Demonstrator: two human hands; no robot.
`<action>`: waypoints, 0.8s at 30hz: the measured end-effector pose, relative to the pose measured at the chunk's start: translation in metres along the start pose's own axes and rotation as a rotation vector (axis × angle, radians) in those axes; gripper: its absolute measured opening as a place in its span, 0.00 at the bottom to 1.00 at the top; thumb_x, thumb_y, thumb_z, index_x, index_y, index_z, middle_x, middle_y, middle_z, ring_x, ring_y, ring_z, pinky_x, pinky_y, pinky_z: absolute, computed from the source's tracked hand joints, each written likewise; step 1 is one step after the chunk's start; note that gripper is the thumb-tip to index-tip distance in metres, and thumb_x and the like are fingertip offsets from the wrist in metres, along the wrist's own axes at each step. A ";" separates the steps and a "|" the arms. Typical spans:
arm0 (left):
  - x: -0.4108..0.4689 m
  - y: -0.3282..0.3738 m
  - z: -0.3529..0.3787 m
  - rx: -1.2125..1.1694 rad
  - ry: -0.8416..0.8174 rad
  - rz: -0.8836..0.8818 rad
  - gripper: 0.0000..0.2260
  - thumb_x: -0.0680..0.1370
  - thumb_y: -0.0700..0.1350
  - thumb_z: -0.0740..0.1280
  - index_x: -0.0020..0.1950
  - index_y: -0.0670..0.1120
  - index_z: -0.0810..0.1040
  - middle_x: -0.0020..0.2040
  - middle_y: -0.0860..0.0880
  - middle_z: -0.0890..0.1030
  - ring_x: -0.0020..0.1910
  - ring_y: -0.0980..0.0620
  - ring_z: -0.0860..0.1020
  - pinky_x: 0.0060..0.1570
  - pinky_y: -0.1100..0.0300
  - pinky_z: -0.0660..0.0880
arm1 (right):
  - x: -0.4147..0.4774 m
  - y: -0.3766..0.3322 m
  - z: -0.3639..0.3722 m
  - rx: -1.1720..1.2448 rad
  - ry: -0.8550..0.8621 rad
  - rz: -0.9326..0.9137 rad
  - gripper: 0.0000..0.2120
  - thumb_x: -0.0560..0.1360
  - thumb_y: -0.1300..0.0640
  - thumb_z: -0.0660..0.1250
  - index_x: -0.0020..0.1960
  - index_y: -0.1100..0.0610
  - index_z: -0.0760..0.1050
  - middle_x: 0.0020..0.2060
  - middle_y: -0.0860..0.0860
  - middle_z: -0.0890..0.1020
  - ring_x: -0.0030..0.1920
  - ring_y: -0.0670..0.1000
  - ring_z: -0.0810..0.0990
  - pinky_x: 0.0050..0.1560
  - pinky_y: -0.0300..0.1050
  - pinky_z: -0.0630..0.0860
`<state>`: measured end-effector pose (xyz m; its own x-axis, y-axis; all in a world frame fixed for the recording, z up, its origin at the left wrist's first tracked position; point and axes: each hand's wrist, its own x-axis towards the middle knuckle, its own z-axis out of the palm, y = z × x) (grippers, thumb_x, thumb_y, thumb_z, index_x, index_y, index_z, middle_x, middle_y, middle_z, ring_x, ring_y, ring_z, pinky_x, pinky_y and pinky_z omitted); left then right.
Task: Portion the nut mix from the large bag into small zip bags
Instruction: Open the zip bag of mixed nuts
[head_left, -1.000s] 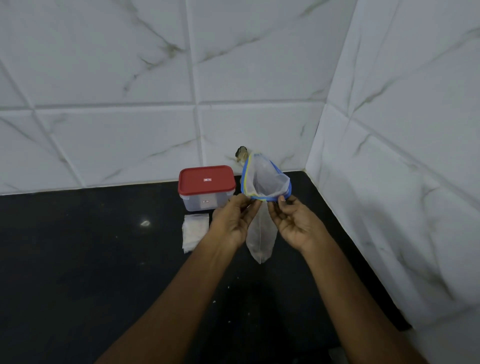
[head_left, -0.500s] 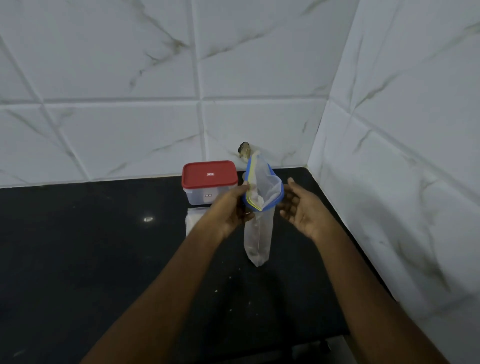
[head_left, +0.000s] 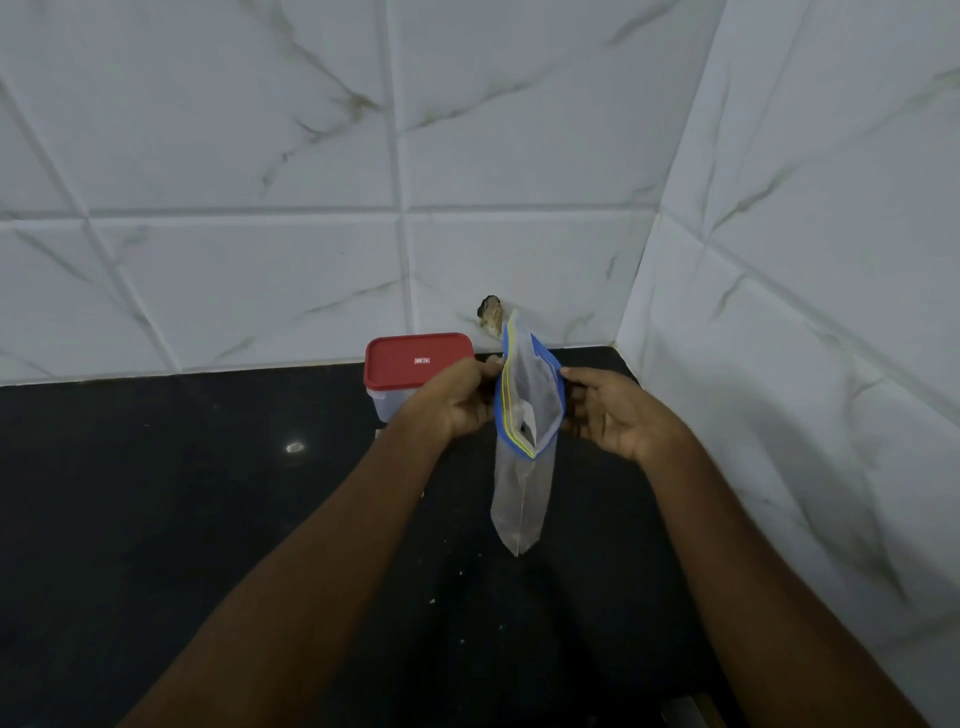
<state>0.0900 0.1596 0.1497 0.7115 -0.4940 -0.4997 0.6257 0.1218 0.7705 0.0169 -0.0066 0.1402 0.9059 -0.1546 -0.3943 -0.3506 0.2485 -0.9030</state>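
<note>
A clear small zip bag (head_left: 521, 499) with a blue and yellow zip rim hangs above the black counter, mouth pulled apart and tilted toward me. My left hand (head_left: 457, 400) pinches the left side of its rim. My right hand (head_left: 613, 410) holds the right side of the rim with its fingertips. The bag looks empty. A clear plastic box with a red lid (head_left: 415, 364) stands just behind my left hand. No large bag of nut mix is in view.
The black counter (head_left: 156, 519) runs to white marbled tile walls at the back and right, forming a corner. A dark chipped spot (head_left: 489, 312) marks the back wall behind the bag. Small crumbs dot the counter near me.
My right hand, which had let go of the rim half a second ago, grips it again. The bag's mouth has turned from facing up to standing more on edge.
</note>
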 end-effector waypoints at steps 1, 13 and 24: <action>0.001 -0.001 -0.001 -0.015 -0.019 -0.026 0.09 0.82 0.38 0.58 0.49 0.39 0.77 0.45 0.43 0.80 0.44 0.47 0.79 0.47 0.52 0.78 | 0.002 -0.001 0.001 0.058 0.018 0.000 0.11 0.80 0.52 0.63 0.54 0.58 0.79 0.41 0.53 0.84 0.40 0.51 0.82 0.41 0.45 0.78; 0.021 0.012 -0.002 0.580 0.067 0.310 0.17 0.81 0.56 0.62 0.63 0.46 0.73 0.55 0.47 0.77 0.49 0.53 0.76 0.45 0.59 0.74 | 0.024 -0.007 0.013 0.170 0.060 0.014 0.14 0.80 0.47 0.63 0.52 0.57 0.80 0.35 0.51 0.79 0.34 0.49 0.78 0.35 0.44 0.78; 0.038 0.027 -0.019 1.016 0.220 0.457 0.19 0.79 0.52 0.66 0.65 0.48 0.65 0.53 0.46 0.77 0.47 0.49 0.78 0.42 0.55 0.76 | 0.043 -0.003 0.009 0.555 0.060 0.039 0.11 0.80 0.66 0.59 0.59 0.62 0.77 0.43 0.58 0.85 0.39 0.54 0.85 0.38 0.45 0.83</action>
<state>0.1401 0.1605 0.1443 0.9100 -0.4084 -0.0706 -0.1847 -0.5521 0.8131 0.0588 -0.0058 0.1279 0.8742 -0.1852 -0.4488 -0.1910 0.7186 -0.6687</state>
